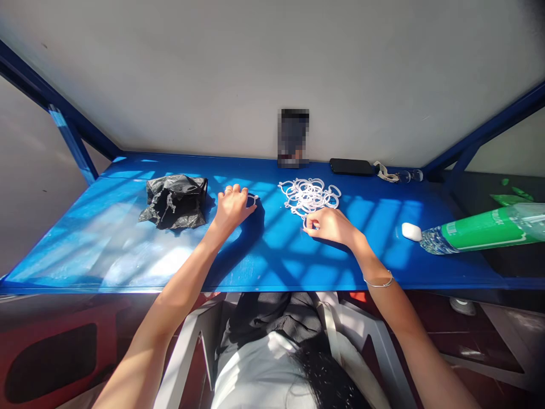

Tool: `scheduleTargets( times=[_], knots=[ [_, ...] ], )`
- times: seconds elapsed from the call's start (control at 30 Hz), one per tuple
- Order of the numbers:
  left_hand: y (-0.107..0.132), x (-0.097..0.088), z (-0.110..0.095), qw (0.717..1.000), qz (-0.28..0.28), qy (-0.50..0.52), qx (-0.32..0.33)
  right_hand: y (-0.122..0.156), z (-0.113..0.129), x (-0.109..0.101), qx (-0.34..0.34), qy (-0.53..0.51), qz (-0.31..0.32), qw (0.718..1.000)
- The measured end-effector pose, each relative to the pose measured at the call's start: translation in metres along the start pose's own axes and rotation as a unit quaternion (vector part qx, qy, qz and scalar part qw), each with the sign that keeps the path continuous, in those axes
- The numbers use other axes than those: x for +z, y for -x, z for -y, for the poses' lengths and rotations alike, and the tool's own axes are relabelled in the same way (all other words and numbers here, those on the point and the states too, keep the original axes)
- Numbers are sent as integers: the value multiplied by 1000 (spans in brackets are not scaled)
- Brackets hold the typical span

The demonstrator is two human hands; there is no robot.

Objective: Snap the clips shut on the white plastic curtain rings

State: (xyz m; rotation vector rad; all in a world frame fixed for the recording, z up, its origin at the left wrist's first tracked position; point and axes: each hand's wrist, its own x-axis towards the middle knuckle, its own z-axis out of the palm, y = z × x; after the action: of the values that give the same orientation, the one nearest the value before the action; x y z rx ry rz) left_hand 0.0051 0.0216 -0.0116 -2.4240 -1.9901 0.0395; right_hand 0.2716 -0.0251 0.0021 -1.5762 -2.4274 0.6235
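White plastic rings [309, 196], a loose tangled pile, lie on the blue table [264, 255] just past centre, approx 12 o'clock from the person's body. Right hand [330, 225] sits at the pile's near edge, about 6 o'clock of it, fingers curled in w/ thumb and forefinger pinching one ring at the pile's rim. Thin bracelet [378, 282] on that wrist.

Left hand [232, 207] is at 9 o'clock of the pile, well apart from it, palm down, fingers bent and closed on a single ring [252, 198] that peeks out at the fingertips, 3 o'clock side of the hand. Can't tell how much of that ring is under the fingers.

Black crumpled plastic bag [174, 201] rests at 9 o'clock of the left hand, near but not touching, some pale bits showing in its folds.

Far edge of table against the wall: blurred upright dark object [293, 137] at 12 o'clock of the pile, flat black phone [351, 166] at approx 1 o'clock, then a small beige item beside it, too small to tell what. At 3 o'clock, a clear bottle w/ green label [481, 230] lies on its side, white cap [411, 232] pointing toward the right hand, well apart from it.

Sun stripes cross the tabletop.
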Motion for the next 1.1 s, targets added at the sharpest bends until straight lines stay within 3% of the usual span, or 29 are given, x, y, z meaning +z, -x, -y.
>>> scheduleTargets(
  times=[0.13, 0.27, 0.4, 0.57, 0.67, 0.9, 1.1],
  knots=[
    [-2, 6, 1, 998, -50, 25, 27, 2, 0, -7, -26, -54, 14, 998],
    [-4, 3, -4, 981, -70, 146, 105, 2, -1, -16, -18, -184, 39, 982],
    [0, -5, -15, 922, -27, 333, 196, -1, -2, -18, 3, -326, 24, 945],
    [9, -7, -32, 830, 93, 509, 208, -7, 4, -13, 23, -431, -91, 897],
    [14, -4, -41, 798, 100, 556, 209, -10, 9, -5, 29, -477, -110, 871],
    [18, 9, -50, 770, 94, 594, 214, -11, 14, 6, 25, -550, -103, 828],
    [18, 9, -51, 676, 160, 683, 227, -9, 21, 4, 28, -587, -80, 805]
  ],
)
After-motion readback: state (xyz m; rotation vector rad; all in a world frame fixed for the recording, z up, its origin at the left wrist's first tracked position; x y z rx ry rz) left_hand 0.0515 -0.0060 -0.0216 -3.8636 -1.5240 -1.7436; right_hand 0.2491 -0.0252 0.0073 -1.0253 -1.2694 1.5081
